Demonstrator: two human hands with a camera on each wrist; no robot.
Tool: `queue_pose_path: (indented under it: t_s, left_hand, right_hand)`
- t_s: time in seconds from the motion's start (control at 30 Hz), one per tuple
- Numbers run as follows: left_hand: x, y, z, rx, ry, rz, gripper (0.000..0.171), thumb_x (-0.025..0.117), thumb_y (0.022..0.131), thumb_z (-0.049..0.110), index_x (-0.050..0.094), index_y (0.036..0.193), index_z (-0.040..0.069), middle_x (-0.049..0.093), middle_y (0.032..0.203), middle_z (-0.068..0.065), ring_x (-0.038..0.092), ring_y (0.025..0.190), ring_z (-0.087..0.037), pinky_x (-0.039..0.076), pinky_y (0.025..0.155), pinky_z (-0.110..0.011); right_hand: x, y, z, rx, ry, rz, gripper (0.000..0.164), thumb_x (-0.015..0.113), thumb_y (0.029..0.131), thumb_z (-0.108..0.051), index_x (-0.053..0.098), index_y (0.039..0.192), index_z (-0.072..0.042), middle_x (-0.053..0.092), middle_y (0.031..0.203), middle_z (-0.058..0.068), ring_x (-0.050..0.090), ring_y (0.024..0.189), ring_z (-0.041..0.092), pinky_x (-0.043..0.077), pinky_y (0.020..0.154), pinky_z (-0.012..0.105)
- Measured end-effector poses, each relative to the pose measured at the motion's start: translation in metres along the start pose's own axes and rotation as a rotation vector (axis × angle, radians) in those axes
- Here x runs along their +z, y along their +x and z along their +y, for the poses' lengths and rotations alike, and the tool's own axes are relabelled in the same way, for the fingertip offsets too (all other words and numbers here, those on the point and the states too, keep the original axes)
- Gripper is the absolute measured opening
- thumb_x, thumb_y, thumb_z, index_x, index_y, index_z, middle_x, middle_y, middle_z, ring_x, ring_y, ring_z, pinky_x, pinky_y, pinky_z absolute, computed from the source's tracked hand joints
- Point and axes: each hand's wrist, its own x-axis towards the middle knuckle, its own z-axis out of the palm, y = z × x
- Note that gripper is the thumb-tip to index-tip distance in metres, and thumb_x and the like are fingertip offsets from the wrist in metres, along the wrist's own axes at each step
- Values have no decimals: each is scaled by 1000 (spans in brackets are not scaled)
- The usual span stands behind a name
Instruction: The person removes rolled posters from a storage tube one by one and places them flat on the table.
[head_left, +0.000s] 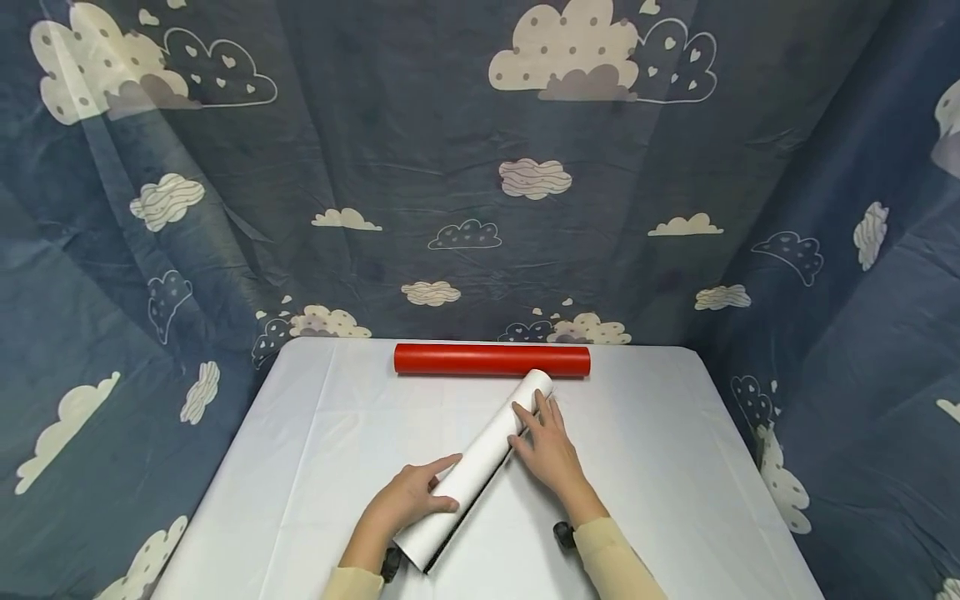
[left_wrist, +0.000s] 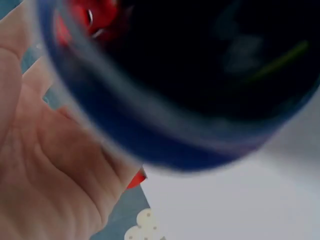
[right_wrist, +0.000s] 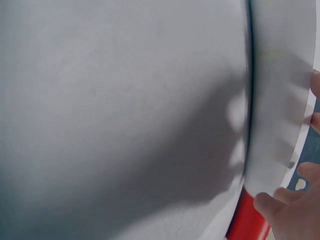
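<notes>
A white rolled sheet [head_left: 480, 462] with a dark lengthwise edge lies slantwise on the white table. Against its left side, towards the near end, is my left hand [head_left: 405, 500], thumb and index finger spread on the white surface. My right hand [head_left: 553, 450] touches the right side near the far end with loosely spread fingers. In the left wrist view the roll's round end [left_wrist: 175, 157] looks dark inside with a blurred blue rim, beside my palm [left_wrist: 60, 160]. The right wrist view has my right hand [right_wrist: 295, 212] at the roll's pale side [right_wrist: 280, 110].
A red roll [head_left: 491, 360] lies crosswise at the table's back edge, just behind the white roll's far end. Dark blue cloth [head_left: 420, 108] with cloud prints hangs behind and along both sides of the white table [head_left: 645, 475]. Black wrist straps [head_left: 564, 534] sit by both sleeves.
</notes>
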Motion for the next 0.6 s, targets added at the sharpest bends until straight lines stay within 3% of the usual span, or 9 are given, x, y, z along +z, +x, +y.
queue_pose_path:
  t_s: [0.27,0.47,0.6]
  left_hand:
    - [20,0,4,12,5,-28,92,82,88,53,39,165,32,74,106,-6,67,92,-19,57,84,-53]
    - [35,2,11,18,35,-5,100,82,84,59,34,167,30,68,81,1,61,73,-14,54,73,-43]
    - [45,2,18,26,45,20,107,81,83,62,30,168,22,76,89,-5,68,77,-17,55,69,-41]
  right_hand:
    - [6,7,-1,40,79,-71,65,67,102,-40,46,162,-25,24,177,18,41,154,46,44,115,65]
    - [6,8,-5,45,124,-112,62,59,106,-38,42,164,-25,22,178,14,39,157,43,40,119,65]
    - [4,10,-8,27,131,-137,60,54,108,-34,40,165,-25,23,178,11,39,157,40,40,120,65]
